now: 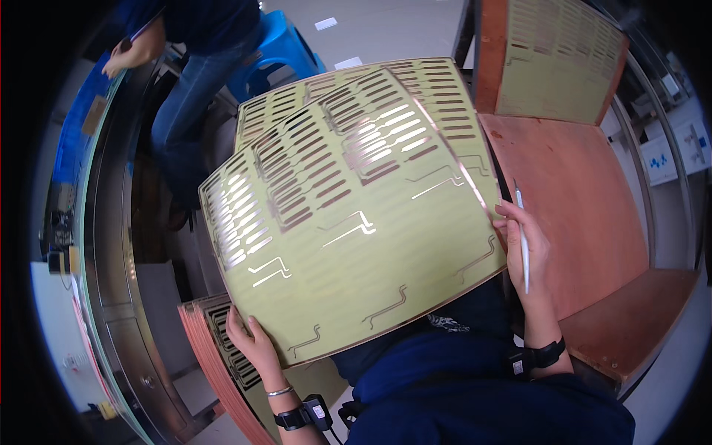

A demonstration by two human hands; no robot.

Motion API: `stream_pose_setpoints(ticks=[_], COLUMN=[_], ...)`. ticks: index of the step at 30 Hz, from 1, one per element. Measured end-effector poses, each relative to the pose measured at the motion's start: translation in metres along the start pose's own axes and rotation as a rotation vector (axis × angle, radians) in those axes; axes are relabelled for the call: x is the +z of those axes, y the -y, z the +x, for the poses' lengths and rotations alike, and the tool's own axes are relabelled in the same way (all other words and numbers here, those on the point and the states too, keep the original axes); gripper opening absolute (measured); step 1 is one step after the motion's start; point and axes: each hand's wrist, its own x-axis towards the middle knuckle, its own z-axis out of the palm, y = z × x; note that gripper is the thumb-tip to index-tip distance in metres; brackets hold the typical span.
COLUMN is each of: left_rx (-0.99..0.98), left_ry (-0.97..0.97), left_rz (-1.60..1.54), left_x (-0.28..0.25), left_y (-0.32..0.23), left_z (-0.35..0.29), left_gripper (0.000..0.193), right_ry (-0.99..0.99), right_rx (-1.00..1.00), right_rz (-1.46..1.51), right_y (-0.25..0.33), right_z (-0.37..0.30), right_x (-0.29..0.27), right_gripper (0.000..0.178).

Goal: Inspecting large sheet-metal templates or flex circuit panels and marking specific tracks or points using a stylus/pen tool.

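Observation:
A large pale green circuit board panel (386, 252) with copper slots and traces lies tilted in front of me, over my lap. My left hand (254, 345) grips its lower left edge, thumb on top. At the right edge, my right hand (530, 248) pinches the panel. It also holds a slim white pen-shaped tool (526, 267) with a thin dark tip pointing away from me; its exact kind is unclear. Beneath the far side of the panel, a second similar panel (451, 96) shows, mostly covered.
At lower left stands a stack of panels (204, 348) with reddish edges. A copper-coloured board (578, 215) lies at right, and another green panel (560, 70) leans upright beyond it. Far left, a person (211, 37) is beside a blue stool (278, 48) and a metal-sided bench (122, 297).

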Motion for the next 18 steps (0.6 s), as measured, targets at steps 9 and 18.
stream_pose_setpoints(ticks=[9,18], left_rx=[-0.444,0.706], left_ry=[-0.059,0.601], left_rz=[-0.402,-0.424], left_x=[-0.004,0.013], left_y=[0.01,-0.139], left_z=[-0.011,-0.022], left_gripper=[0.035,0.037], right_ry=[0.485,0.612], right_rx=[-0.428,-0.313], right_rz=[-0.052,0.053], right_y=[0.028,0.03], right_z=[-0.006,-0.025], right_x=[0.033,0.05], right_gripper=[0.031,0.024])
